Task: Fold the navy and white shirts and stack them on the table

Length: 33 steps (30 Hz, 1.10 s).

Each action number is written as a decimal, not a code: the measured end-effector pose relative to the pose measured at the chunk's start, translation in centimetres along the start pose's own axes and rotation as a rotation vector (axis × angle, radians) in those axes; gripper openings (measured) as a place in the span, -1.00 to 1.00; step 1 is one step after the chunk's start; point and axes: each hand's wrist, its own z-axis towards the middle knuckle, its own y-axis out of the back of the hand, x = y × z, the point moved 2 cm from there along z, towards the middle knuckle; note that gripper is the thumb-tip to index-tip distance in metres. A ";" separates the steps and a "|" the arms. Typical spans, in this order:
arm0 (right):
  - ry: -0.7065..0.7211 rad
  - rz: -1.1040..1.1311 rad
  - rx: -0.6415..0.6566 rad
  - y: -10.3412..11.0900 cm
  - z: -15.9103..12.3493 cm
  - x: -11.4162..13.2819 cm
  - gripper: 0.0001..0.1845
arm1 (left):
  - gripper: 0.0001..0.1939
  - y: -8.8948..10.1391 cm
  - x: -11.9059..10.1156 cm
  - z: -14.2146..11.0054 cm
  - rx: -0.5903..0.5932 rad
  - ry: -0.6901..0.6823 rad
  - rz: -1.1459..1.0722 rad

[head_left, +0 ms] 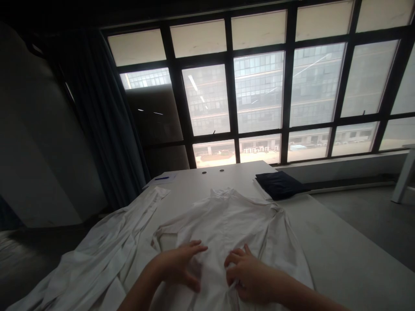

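A white long-sleeved shirt (223,216) lies spread on the white table, its collar toward the window. Over the lower left part of the shirt is my left hand (181,264), thumb and fingers apart and holding nothing. My right hand (248,274) has its fingers curled at the middle of the shirt front, pinching a fold of the cloth near the placket. The lower end of the shirt runs out of view below my hands.
More white garments (110,242) lie heaped along the table's left side. A folded dark blue cloth (280,185) rests at the right edge. Papers with a blue pen (162,178) are at the far left. Beyond the table (343,242) stand windows and a dark curtain (97,116).
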 end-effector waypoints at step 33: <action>0.067 0.230 -0.018 -0.1 0.6 0.7 -0.66 | -0.31 -3.0 -4.7 3.6 -0.394 -0.115 0.118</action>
